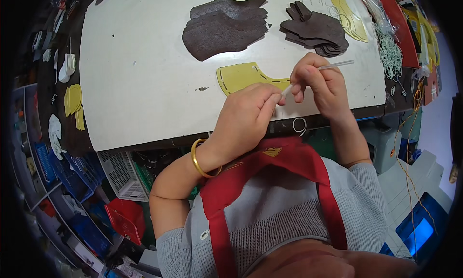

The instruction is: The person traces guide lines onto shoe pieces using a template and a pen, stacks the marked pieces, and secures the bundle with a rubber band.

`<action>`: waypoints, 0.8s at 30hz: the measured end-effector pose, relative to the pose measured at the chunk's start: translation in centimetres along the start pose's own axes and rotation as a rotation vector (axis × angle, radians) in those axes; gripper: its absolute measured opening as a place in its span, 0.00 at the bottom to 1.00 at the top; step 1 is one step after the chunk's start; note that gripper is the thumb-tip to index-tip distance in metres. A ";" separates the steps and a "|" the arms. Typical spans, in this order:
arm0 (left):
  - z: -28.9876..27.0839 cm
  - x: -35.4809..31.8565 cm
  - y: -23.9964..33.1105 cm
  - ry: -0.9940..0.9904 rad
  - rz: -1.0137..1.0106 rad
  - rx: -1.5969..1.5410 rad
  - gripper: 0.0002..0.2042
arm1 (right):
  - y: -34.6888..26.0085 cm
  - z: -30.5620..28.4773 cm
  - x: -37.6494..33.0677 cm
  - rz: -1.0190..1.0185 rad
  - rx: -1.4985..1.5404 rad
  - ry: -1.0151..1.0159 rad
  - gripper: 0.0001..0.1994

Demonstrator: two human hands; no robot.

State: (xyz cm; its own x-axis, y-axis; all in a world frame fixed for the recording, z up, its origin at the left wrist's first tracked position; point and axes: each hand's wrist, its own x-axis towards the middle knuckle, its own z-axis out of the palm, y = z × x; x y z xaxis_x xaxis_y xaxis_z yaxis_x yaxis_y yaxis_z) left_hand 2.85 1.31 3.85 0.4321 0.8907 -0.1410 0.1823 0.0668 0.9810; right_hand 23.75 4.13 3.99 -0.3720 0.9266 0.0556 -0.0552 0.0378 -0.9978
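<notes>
White worktable (140,80) supporting yellow template (238,76).
Right hand (324,85) is grasping a translucent rod (341,64); left hand (248,108) is pinching a white piece (288,90).

A white table (140,95) bears brown pieces (222,32) and yellow templates (238,77).

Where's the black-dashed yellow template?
Head view, near centre: the yellow template lies on the white tabletop, partly hidden by the left hand, below the left dark brown stack.
</notes>
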 end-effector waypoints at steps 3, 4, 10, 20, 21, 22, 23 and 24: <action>0.6 0.2 -1.4 0.257 0.459 0.419 0.05 | -0.2 2.0 -0.6 0.131 -0.013 0.177 0.16; 0.7 0.0 -1.2 0.287 0.446 0.538 0.04 | 0.1 2.4 -0.7 0.177 0.010 0.253 0.16; 0.7 -1.1 -1.0 0.294 0.402 0.852 0.06 | 1.4 1.4 -0.2 0.442 0.261 0.133 0.17; 0.2 -0.8 -3.0 0.241 0.497 1.217 0.12 | -0.3 2.5 3.2 0.280 -1.137 -0.141 0.16; 0.4 -1.0 -3.1 0.235 0.497 1.220 0.12 | 0.4 2.2 3.2 0.232 -1.108 -0.123 0.16; 0.5 -0.9 -3.1 0.244 0.496 1.218 0.12 | 0.3 1.9 3.0 0.229 -1.109 -0.121 0.16; 0.5 -0.8 -3.2 0.254 0.495 1.216 0.12 | 0.3 1.6 2.7 0.214 -1.104 -0.157 0.15; 0.3 -0.5 -3.3 0.257 0.497 1.215 0.12 | 0.3 1.1 2.4 0.199 -1.099 -0.195 0.14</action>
State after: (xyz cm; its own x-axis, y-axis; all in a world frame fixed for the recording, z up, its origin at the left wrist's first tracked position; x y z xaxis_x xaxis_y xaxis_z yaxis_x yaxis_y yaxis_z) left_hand 2.32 0.45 0.69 0.5285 0.7714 0.3544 0.7782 -0.6071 0.1608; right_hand 21.86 5.95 3.91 -0.4265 0.8823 -0.1991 0.8289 0.2932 -0.4764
